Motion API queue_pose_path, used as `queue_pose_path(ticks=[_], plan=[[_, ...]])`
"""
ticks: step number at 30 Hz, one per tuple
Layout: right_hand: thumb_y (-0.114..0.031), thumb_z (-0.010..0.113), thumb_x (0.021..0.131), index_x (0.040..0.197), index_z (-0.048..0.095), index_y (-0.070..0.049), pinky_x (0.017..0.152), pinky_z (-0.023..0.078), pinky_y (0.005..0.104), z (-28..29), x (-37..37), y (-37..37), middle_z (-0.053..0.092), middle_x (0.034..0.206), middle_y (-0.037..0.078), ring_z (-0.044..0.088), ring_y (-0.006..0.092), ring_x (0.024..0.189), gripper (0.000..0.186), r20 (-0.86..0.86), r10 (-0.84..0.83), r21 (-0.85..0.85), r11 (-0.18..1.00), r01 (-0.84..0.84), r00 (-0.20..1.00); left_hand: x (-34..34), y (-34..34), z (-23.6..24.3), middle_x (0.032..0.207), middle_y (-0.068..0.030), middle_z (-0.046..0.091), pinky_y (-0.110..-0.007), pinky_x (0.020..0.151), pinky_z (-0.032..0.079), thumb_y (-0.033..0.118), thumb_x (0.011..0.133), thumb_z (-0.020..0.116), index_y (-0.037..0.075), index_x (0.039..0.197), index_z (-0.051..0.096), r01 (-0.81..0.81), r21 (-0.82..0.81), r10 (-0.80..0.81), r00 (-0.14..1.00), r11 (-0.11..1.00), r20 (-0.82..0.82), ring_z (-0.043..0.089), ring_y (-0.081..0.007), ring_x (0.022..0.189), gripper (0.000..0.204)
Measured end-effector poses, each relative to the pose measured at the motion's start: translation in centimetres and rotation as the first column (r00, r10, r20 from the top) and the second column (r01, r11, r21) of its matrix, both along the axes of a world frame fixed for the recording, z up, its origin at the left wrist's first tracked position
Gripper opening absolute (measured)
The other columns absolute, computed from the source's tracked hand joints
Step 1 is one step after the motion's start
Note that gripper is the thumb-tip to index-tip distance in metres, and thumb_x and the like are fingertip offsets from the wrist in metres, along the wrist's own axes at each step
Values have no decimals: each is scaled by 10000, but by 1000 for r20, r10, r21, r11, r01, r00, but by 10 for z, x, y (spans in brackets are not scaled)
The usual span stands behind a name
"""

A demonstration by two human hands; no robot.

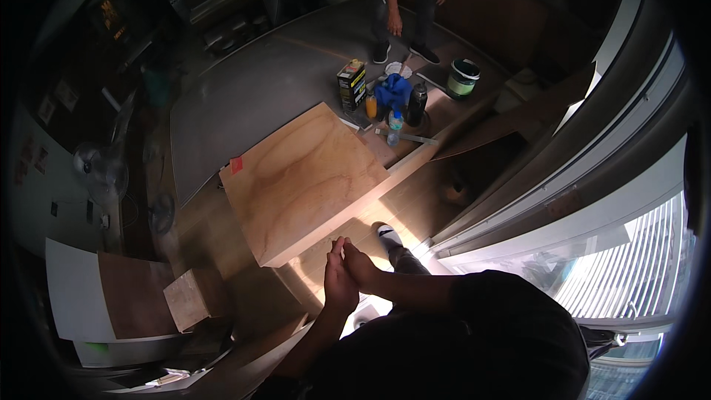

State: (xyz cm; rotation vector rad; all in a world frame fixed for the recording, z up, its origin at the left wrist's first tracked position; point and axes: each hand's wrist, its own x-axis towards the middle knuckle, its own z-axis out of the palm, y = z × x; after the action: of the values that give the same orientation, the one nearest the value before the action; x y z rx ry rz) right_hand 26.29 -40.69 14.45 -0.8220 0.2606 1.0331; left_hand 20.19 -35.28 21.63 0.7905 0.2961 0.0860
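Note:
My left hand and my right hand are pressed together in front of my body, fingers closed and pointing away from me. Their palms face each other, so anything between them is hidden. Just beyond the fingertips lies the near edge of a pale wooden board with a wavy grain. A small red patch sits at its left corner. Neither hand touches the board.
Past the board stand a black-and-yellow can, an orange bottle, a blue cloth, a clear bottle, a dark bottle and a green bucket. Another person stands behind them. A fan is at left, a window at right.

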Motion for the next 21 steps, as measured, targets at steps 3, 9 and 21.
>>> queue_pose_path(ticks=[3, 9, 21], plan=[[-498, 365, 969, 1447, 250, -94, 1004, 366, 420, -2, 90, 1, 370, 1419, 155, 403, 315, 1260, 637, 78, -135, -280, 948, 152, 988, 62, 12, -2, 1449, -103, 288, -442, 1103, 279, 368, 1007, 370, 33, 1409, 295, 126, -17, -127, 989, 992, -73, 310, -290, 1339, 529], [-285, 552, 875, 956, 633, -4, 852, 468, 398, -71, 241, -47, 654, 970, 170, 604, 308, 949, 304, 628, 581, -722, 684, 107, 518, 131, 45, -7, 1306, -142, 452, -413, 895, 475, 133, 936, 519, 20, 1295, 430, 93, 224, 1, 923, 970, -386, 557, -302, 1068, 387], [-408, 459, 945, 927, 677, 18, 648, 553, 389, -109, 377, -212, 697, 809, 154, 683, 286, 696, 478, -215, 951, -926, -128, -355, 220, 24, 145, -70, 587, -85, 563, -375, 496, 422, 209, 842, 620, -31, 627, 570, 538, 827, 518, 666, 165, -537, 507, -183, 482, 326]])
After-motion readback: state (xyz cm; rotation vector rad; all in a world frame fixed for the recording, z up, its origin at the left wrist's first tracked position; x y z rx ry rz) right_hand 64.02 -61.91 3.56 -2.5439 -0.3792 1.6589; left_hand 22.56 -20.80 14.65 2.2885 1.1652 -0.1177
